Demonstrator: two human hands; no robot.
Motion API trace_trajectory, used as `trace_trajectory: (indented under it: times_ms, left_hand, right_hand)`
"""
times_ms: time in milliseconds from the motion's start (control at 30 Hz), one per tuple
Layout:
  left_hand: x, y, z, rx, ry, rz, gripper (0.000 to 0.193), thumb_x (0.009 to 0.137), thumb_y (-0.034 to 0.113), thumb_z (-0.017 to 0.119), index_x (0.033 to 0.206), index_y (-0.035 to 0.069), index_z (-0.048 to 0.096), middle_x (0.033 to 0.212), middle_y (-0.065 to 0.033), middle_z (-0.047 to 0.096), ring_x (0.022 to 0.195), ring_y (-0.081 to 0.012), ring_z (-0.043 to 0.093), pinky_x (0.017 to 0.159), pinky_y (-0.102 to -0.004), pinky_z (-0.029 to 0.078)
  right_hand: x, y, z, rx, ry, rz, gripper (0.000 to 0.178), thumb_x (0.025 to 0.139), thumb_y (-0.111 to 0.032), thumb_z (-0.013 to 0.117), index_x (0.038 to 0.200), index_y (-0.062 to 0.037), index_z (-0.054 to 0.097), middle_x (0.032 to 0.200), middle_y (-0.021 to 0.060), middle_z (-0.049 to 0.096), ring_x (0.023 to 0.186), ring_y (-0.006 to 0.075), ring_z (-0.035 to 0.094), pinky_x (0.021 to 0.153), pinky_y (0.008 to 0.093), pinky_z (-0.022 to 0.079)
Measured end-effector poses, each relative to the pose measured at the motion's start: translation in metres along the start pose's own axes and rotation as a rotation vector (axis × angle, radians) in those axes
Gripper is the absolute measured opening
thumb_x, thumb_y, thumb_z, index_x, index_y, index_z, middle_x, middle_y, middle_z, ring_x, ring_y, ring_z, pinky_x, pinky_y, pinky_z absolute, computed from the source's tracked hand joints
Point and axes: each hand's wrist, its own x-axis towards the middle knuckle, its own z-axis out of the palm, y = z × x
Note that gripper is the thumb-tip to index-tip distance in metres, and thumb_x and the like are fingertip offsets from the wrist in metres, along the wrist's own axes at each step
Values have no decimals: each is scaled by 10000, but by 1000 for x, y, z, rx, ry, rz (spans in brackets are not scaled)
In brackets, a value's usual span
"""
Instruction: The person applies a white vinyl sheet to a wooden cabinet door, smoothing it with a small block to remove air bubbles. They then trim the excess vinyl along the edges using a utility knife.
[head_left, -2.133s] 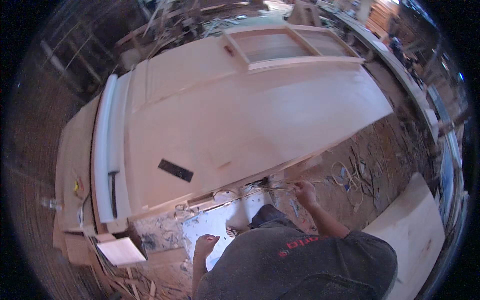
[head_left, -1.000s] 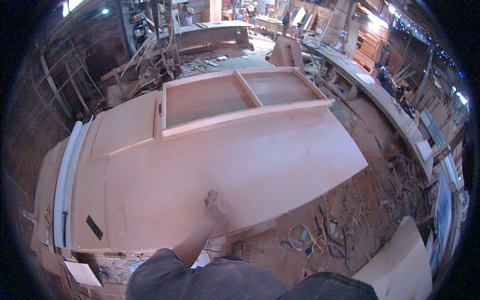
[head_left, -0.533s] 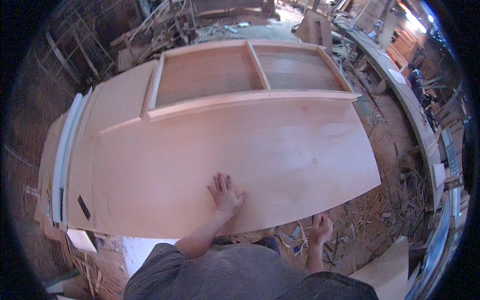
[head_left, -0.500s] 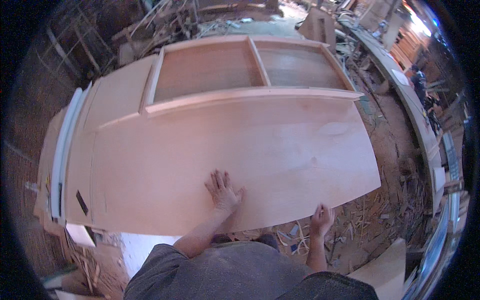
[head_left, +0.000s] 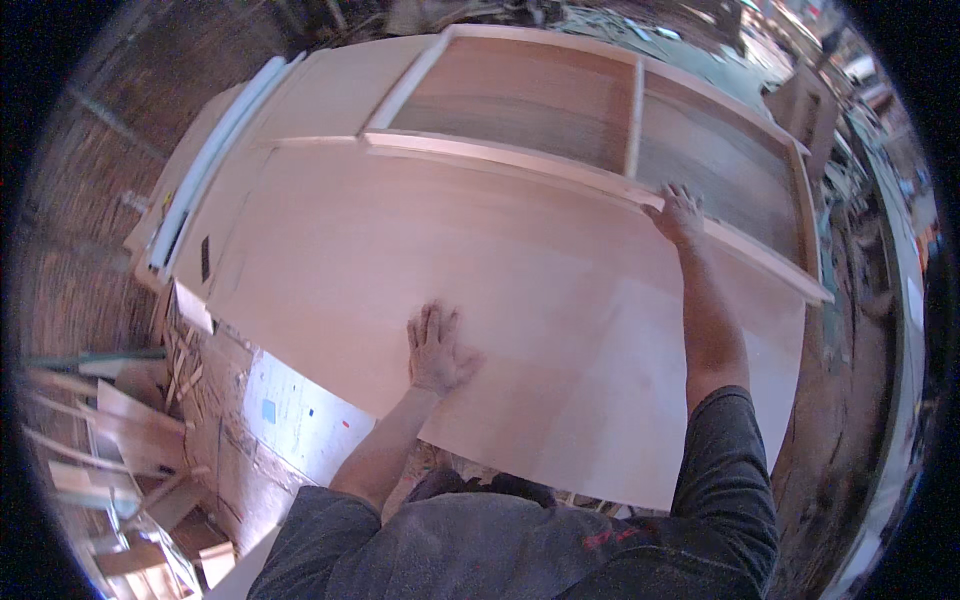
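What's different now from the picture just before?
The person's bare right hand has moved forward, away from the body, from the near edge of the big, flat, pale wooden sheet to the near rail of the two-panel, rectangular wooden frame. The bare left hand stayed flat on the sheet. The black, flat rectangular strip still lies off to the left.

- A woodworking workshop, judging by the material around.
- Beneath the left hand (head_left: pixel 437 352): a broad, pale wooden sheet (head_left: pixel 540 290).
- At the right hand (head_left: pixel 682 215): a divided wooden frame (head_left: pixel 634 120).
- Left of the left hand, lower down: jumbled board offcuts (head_left: pixel 135 428).
- Beyond the right hand: scraps (head_left: pixel 645 38) littering the ground.
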Motion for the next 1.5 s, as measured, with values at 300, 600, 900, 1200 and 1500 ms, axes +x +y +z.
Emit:
trace_trajectory:
  times_ms: [300,600,900,1200,1500]
  left_hand:
    - [-2,13,-5,-84,39,-15,1002,845,710,635,1605,111,376,1696,-199,219,1593,-392,101,1272,-605,65]
    - [-24,-18,13,-375,567,-22,913,875,476,751,1595,79,354,1668,-196,288,1573,-389,203,1251,-651,82]
    - [-135,-49,-75,-240,538,107,944,834,556,777,1552,65,410,1586,-143,416,1530,-365,312,1240,-691,72]
    - [-161,-111,-68,-88,75,521,797,662,708,821,1171,108,693,1224,-93,646,1279,-280,555,1227,-586,252]
    - [-180,-112,-73,-196,143,579,549,657,595,839,840,103,676,934,-69,653,1025,-299,634,1016,-476,440]
  right_hand:
    - [-17,2,16,102,44,20,495,949,-555,665,1099,-84,678,1178,158,671,1162,382,606,998,519,468]
    - [-176,-23,17,187,202,-58,477,863,-485,797,973,-46,646,993,169,647,977,413,632,830,521,509]
    - [-425,-122,-44,248,134,4,505,784,-474,863,890,-55,600,896,144,592,881,381,611,749,492,495]
    - [-652,-182,-76,142,45,136,468,774,-466,852,1038,-113,693,1016,89,685,1042,348,629,979,514,407]
    - [-705,-162,-86,179,201,263,512,681,-473,913,697,-76,589,790,93,593,793,353,611,700,467,472]
